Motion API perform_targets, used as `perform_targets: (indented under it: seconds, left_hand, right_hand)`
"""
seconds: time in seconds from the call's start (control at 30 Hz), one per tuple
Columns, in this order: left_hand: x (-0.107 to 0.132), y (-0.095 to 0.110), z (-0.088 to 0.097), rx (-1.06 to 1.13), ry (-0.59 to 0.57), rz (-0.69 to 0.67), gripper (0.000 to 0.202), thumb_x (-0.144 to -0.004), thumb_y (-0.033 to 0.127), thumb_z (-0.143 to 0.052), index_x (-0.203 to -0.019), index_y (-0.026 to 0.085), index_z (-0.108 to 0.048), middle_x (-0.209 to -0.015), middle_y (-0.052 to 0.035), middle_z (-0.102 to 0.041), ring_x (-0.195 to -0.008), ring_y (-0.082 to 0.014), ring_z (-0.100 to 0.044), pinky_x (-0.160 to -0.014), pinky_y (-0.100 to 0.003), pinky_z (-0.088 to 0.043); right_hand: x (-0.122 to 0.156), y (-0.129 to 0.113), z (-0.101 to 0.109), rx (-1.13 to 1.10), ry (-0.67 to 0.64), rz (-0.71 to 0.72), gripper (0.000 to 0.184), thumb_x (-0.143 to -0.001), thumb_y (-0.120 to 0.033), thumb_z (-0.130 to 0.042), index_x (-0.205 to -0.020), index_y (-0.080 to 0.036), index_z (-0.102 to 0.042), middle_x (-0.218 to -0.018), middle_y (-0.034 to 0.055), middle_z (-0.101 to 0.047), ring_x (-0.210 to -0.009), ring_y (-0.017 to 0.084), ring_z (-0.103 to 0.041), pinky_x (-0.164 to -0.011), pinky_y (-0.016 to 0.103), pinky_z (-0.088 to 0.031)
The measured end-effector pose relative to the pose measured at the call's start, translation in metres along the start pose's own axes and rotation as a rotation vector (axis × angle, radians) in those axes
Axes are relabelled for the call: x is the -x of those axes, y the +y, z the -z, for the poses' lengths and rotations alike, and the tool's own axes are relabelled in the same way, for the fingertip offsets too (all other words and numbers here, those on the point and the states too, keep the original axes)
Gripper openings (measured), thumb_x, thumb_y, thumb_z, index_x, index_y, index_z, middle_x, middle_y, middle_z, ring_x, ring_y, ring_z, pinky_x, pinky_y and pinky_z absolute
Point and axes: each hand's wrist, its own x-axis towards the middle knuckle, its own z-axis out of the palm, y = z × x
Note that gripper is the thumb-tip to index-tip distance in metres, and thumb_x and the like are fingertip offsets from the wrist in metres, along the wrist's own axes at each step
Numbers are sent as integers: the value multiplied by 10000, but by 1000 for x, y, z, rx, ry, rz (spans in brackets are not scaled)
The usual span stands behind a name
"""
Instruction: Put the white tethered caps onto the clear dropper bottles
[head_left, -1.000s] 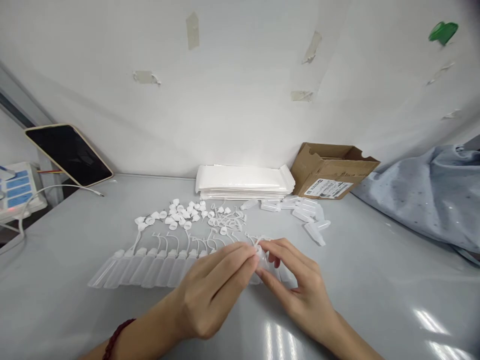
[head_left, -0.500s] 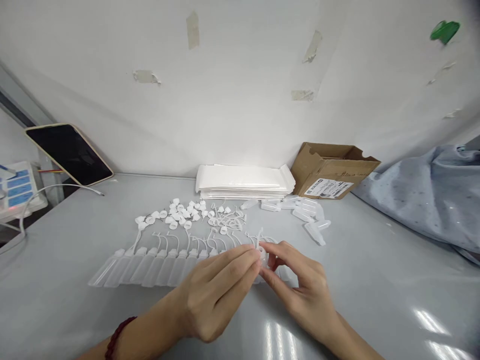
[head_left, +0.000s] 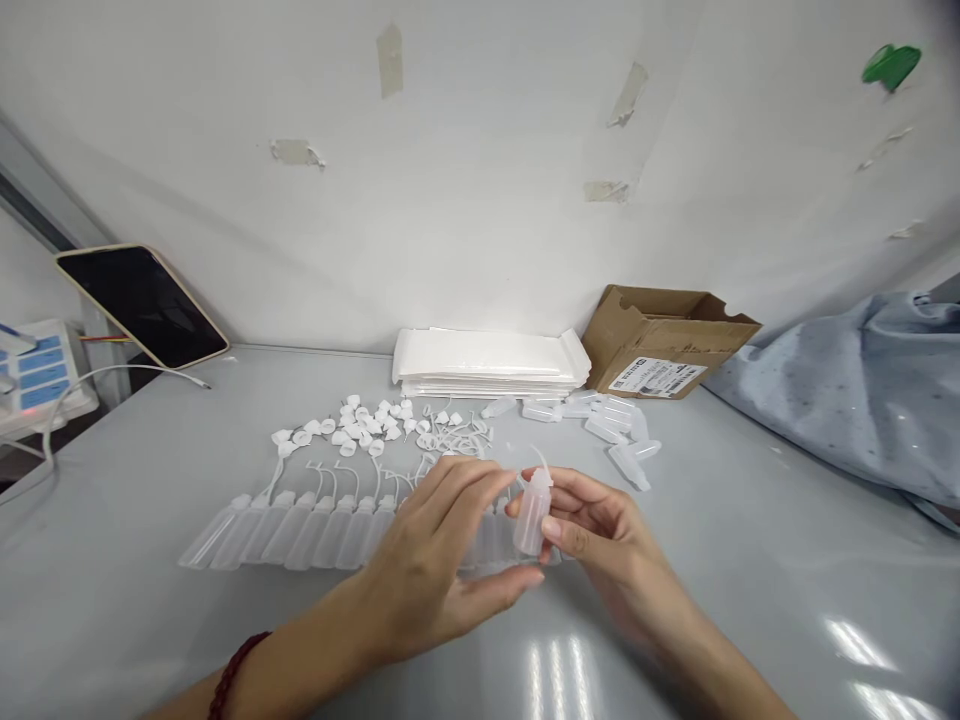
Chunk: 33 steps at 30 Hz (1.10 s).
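In my right hand (head_left: 600, 530) is a small translucent squeeze bottle (head_left: 531, 520), held nearly upright between thumb and fingers. A thin pale strap curves up from its neck. My left hand (head_left: 442, 560) is just left of that bottle, thumb and fingers spread, with nothing in its grasp. Behind both hands a row of similar bottles (head_left: 300, 530) lies side by side, many with straps at their necks; my hands cover part of the row. Beyond it are a pile of white caps (head_left: 364, 428) and a heap of loose strap rings (head_left: 454, 435).
Several loose bottles (head_left: 628, 465) lie at the right, before an open cardboard box (head_left: 667, 340). White flat packets (head_left: 487, 355) are stacked against the wall. A phone (head_left: 142, 305) leans at the left near a white cable (head_left: 112, 370). Pale blue fabric (head_left: 847, 400) drapes at the far right.
My left hand has let go of the bottle's top and opened to the left. My right hand now holds the bottle alone, turned so its body shows.
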Motion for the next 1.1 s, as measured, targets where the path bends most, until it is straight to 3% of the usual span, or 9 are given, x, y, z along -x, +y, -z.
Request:
perform_targets:
  seconds: [0.13, 0.4, 0.57, 0.7, 0.93, 1.1]
  left_hand:
    - [2, 2, 0, 54, -105, 56, 626, -801, 287, -707, -1317, 139, -385, -1171, -135, -553, -1103, -251, -503, -947, -405, -454]
    - [1, 3, 0, 114, -101, 30, 574, -753, 228, -747, -1228, 138, -439, -1119, -114, -533, -1051, -237, -499, -897, -377, -459]
    - [-1, 2, 2, -135, -91, -141, 414, -798, 105, -665, -1171, 67, -489, -1032, -134, -575, -968, -249, -524, -820, -403, -459]
    - [-3, 4, 4, -268, -74, -212, 366, -830, 125, -638, -1157, 24, -508, -1014, -157, -591, -957, -275, -525, -802, -420, -458]
    - [-3, 6, 4, -250, -187, -115, 485, -836, 249, -665, -1226, 55, -451, -896, -94, -587, -789, -221, -496, -690, -377, -455]
    - [-13, 4, -8, -139, -217, 9, 509, -751, 345, -754, -1126, 135, -482, -844, -41, -549, -747, -200, -463, -654, -345, -437]
  right_hand:
    - [-1, -3, -2, -81, -84, -58, 271, -779, -308, -709, -1031, -209, -699, -863, 68, -727, -688, 149, -624, -622, 264, -493]
    - [2, -3, -3, -76, -218, -96, 263, -815, -267, -668, -1072, -213, -690, -876, 52, -724, -773, 167, -653, -724, 291, -482]
    - [3, -6, -6, 12, -96, -34, 196, -838, -293, -650, -997, -202, -721, -823, 38, -714, -757, 148, -633, -731, 267, -493]
    - [2, -7, -12, 99, 34, -31, 142, -806, -310, -695, -896, -210, -740, -705, -1, -673, -672, 119, -598, -664, 229, -501]
    - [2, -10, -13, 210, 59, -32, 171, -848, -325, -617, -835, -203, -738, -657, -16, -596, -652, 110, -535, -645, 212, -473]
    - [1, -17, 0, 445, 56, -78, 257, -889, -347, -533, -767, -179, -685, -605, -29, -508, -601, 110, -468, -594, 225, -402]
